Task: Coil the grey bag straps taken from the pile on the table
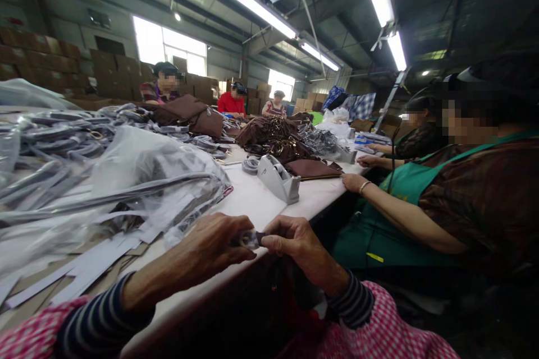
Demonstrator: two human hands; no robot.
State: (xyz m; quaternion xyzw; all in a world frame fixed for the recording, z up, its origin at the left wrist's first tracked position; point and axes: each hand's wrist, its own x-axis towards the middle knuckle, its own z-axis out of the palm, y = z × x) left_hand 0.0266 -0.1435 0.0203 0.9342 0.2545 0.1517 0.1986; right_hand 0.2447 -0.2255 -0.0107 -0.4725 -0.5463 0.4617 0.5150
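Pink-checked sleeves (389,322) foremost, our left hand (210,241) and right hand (297,244) pinch opposite ends of a small film-wrapped piece (249,239) at the near edge of the bench (250,199), presumably light, pliable, slippery, best gripped endwise.

Left hand (210,244) and right hand (301,244) pinching small plastic-wrapped piece (249,239) at near edge of counter (246,197).
Grey tape dispenser (278,180) just beyond; brown bags (267,133) piled farther back; plastic-wrapped grey straps (63,143) heaped left; co-worker in green apron (364,235) at right.
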